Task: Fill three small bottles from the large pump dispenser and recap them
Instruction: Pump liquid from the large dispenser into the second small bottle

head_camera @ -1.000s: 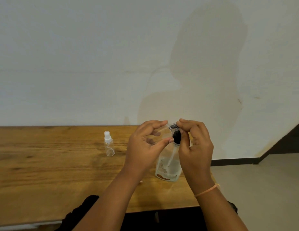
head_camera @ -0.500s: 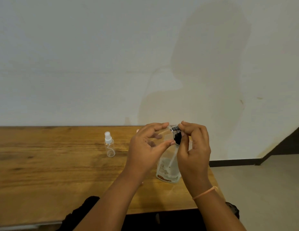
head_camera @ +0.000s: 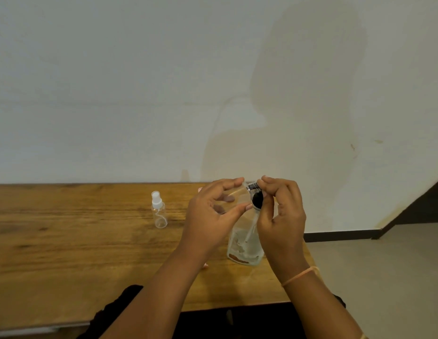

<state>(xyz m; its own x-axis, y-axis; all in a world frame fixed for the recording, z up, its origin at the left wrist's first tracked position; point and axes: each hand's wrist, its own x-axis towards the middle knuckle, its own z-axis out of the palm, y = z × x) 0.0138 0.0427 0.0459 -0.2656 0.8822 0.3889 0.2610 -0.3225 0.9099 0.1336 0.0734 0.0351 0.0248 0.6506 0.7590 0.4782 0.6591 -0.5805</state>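
The large pump dispenser (head_camera: pixel 244 243), clear with a black and silver pump head (head_camera: pixel 256 198), stands near the table's right end. My right hand (head_camera: pixel 281 216) grips the pump head from above with its fingertips. My left hand (head_camera: pixel 213 216) holds a small clear bottle (head_camera: pixel 235 195) between forefinger and thumb, right against the pump's left side; the bottle is hard to make out. Another small clear bottle (head_camera: pixel 159 212) with a white spray cap stands upright on the table, well to the left of my hands.
The wooden table (head_camera: pixel 66 241) runs along a white wall, and its right edge lies just past the dispenser. A small pale object (head_camera: pixel 205 265) peeks out under my left wrist. Floor and a dark skirting lie to the right.
Both hands stay at the pump head, shifting only slightly. The capped bottle and the dispenser have not moved.
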